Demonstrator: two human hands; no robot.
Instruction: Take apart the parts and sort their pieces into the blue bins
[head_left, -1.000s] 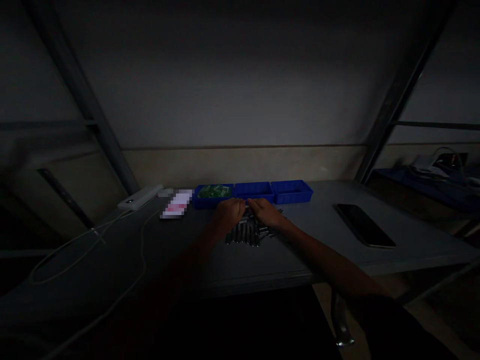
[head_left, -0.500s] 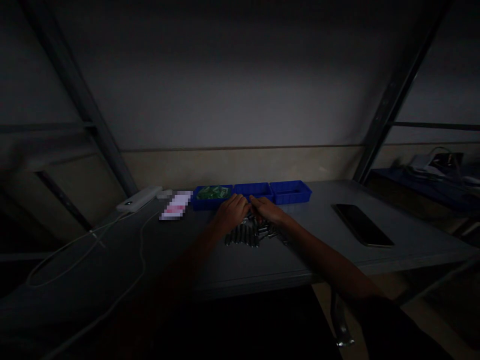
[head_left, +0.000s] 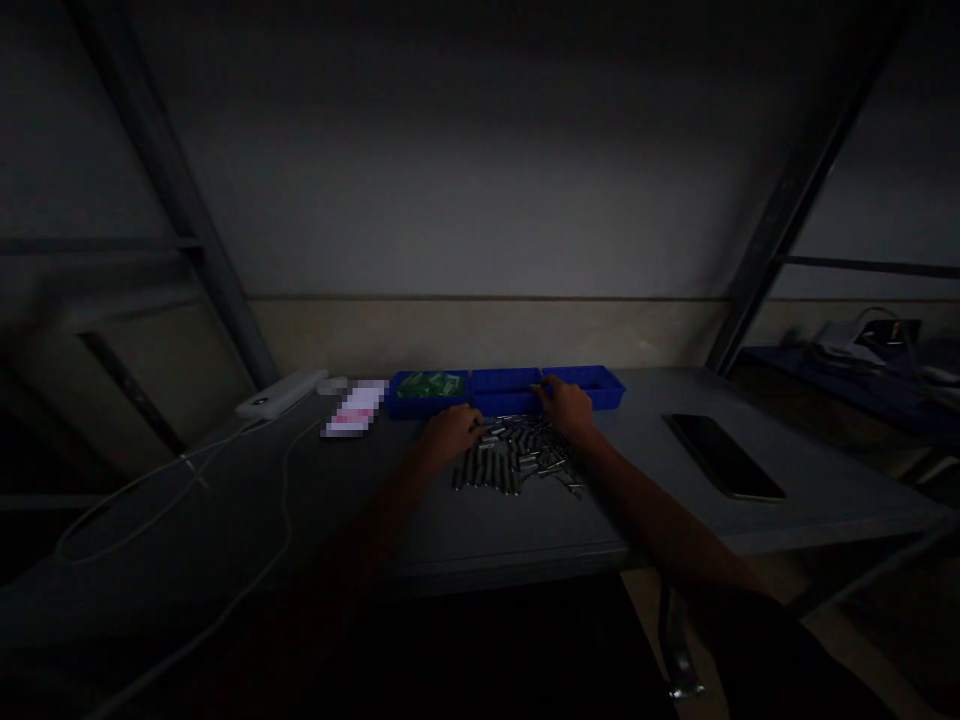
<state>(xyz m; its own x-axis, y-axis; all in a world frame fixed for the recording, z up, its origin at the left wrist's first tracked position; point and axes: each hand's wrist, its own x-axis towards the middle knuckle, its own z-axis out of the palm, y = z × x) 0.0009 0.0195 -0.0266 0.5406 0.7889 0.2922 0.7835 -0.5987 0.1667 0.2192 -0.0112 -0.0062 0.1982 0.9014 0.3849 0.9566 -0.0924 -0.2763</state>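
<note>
While dim light leaves much of the room in shadow, a pale wall (head_left: pixel 487 220) spans the background, flanked by slanting metal posts. Against it stands a grey table (head_left: pixel 645 480), its front edge facing the person. Along the back of the table, three blue bins sit side by side: a left bin (head_left: pixel 427 408), a middle bin (head_left: pixel 504 402) and a right bin (head_left: pixel 611 397). Well to the right lies a dark, flat phone (head_left: pixel 724 457); on the far left, a white device (head_left: pixel 283 394) rests near a blurred-out, pinkish-white rectangle (head_left: pixel 354 410).

The right hand (head_left: pixel 570 408) reaches to the front of the bins, where the middle and right ones meet, thumb and forefinger narrowed together. The left hand (head_left: pixel 451 430) lies just in front of the left bin, its fingers curled beside the metal pieces. Whether either hand grips anything, I cannot tell in this gloom.

Green packets (head_left: pixel 429 385) fill the left bin. Smallest of all, the metal pieces (head_left: pixel 529 445) lie on the table between the forearms, in front of the middle bin: a loose, jumbled heap, with several short rods (head_left: pixel 491 472) roughly parallel at its near left side.
</note>
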